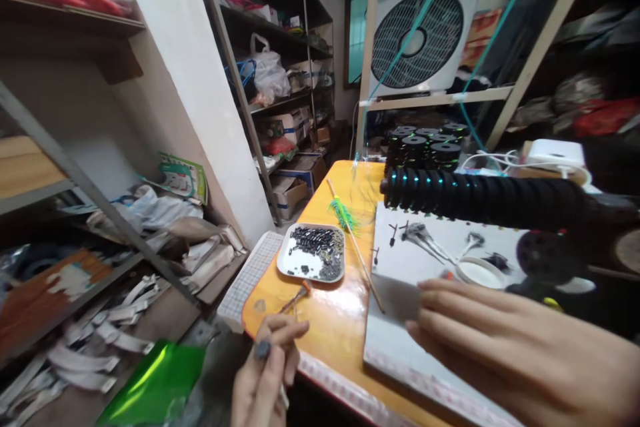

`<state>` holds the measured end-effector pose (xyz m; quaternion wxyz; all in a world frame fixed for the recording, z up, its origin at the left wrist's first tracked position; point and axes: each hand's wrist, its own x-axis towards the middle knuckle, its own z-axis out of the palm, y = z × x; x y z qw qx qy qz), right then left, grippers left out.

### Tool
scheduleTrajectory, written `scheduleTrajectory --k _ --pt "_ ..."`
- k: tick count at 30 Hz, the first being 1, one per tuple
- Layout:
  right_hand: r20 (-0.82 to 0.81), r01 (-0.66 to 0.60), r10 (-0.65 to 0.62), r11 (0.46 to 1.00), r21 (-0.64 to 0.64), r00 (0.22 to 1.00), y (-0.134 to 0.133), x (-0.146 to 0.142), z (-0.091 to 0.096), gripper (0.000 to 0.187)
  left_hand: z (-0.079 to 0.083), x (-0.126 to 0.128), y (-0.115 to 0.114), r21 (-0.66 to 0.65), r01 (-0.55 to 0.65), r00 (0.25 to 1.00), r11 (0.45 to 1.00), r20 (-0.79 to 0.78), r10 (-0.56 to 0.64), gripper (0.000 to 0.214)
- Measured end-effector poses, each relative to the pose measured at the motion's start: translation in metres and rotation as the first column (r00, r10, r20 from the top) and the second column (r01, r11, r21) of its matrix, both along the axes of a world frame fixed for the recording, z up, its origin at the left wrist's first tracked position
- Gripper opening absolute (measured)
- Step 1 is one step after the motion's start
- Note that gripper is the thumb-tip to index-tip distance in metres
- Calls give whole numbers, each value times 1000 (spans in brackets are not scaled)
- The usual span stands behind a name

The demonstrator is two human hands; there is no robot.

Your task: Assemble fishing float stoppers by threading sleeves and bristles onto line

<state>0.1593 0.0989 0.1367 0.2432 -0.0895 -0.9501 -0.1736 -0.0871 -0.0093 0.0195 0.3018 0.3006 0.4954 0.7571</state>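
Note:
My left hand (270, 370) is in front of the table's near left corner. Its fingers are closed around a small dark grey piece (263, 348), and a thin pale end shows below the fingers. My right hand (520, 340) is over the white board (395, 333), palm down, its fingers stretched out side by side. The underside of that hand is hidden. Just beyond its fingers lie a white round lid (481, 273) and several dark tufts on pale stems (425, 239). A white tray (303, 268) of small black tubes and grey bits stands beyond my left hand.
On the orange table (330, 327) lie a thin wooden stick (360, 257), a green tinsel tuft (343, 213) and a brown-handled tool (297, 297). A ribbed black roller (480, 193) juts in from the right. Black spools (425, 147) and a box fan (417, 40) are behind; shelves stand left.

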Motion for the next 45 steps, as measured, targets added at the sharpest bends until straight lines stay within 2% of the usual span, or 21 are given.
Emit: scheduleTrajectory --k 2,3,4,6,7,9,11,14,17,19,22,23,26,27,28,29,31,33,37,41,45 --pt "-13 -20 19 999 -40 1000 -13 -1 -20 48 11 -22 1 -76 81 986 994 -142 -91 33" --pt "-25 -23 21 997 -76 999 -18 -2 -27 45 17 -34 3 -136 121 948 983 -279 -155 34" --pt "-36 -32 28 993 -111 999 -20 -4 -33 42 24 -44 7 -209 146 877 967 -425 -225 35" --pt "-39 -49 43 982 -180 998 -21 -8 -39 37 40 -60 17 -326 110 668 939 -675 -312 39" --pt "-50 -67 58 978 -196 997 -20 -10 -41 37 47 -64 23 -352 90 599 932 -729 -333 40" --pt "-99 -113 95 976 -189 990 -15 -15 -42 38 58 -65 37 -393 55 507 918 -781 -364 39" --pt "-162 -150 122 973 -173 979 -9 -18 -42 41 64 -60 50 -448 27 459 894 -789 -409 30" --pt "-162 -172 144 971 -169 976 -4 -18 -43 43 63 -50 60 -519 -16 407 855 -784 -469 24" --pt "-196 -143 103 969 -200 975 -8 -15 -48 40 57 -46 58 -554 -6 390 833 -768 -508 20" --pt "-229 -119 68 968 -220 971 -15 -15 -55 40 52 -44 52 -559 8 406 829 -756 -514 3" --pt "-235 -141 53 917 -374 970 -27 -19 -64 38 48 -35 38 -517 12 496 856 -740 -454 15" --pt "-234 -165 58 869 -468 971 -30 -20 -66 36 47 -29 32 -497 21 539 867 -725 -428 14" --pt "-310 -247 25 668 -702 950 -38 -25 -66 30 39 -3 11 -451 99 695 887 -606 -386 17" --pt "-348 -260 -24 618 -742 937 -39 -26 -64 28 35 7 5 -426 154 773 892 -511 -377 22" --pt "-381 -262 -87 585 -768 921 -39 -27 -62 27 29 17 -1 -375 232 865 897 -343 -367 27" --pt "-398 -251 -151 566 -785 905 -39 -27 -60 26 23 27 -6 -315 293 920 903 -163 -356 31" --pt "-397 -217 -242 541 -812 885 -37 -28 -57 22 13 45 -12 -210 345 937 915 134 -323 36" --pt "-398 -219 -273 510 -832 876 -36 -29 -55 21 6 59 -14 -166 336 927 927 231 -295 38" --pt "-417 -270 -271 448 -852 867 -37 -30 -55 21 10 75 -11 -163 257 963 952 127 -238 32" --pt "-460 -296 -260 487 -822 849 -40 -33 -53 19 17 87 -10 -167 87 992 982 -78 -101 30" --pt "-471 -291 -263 512 -808 842 -41 -34 -52 21 14 97 -11 -164 60 998 985 -20 -64 32"
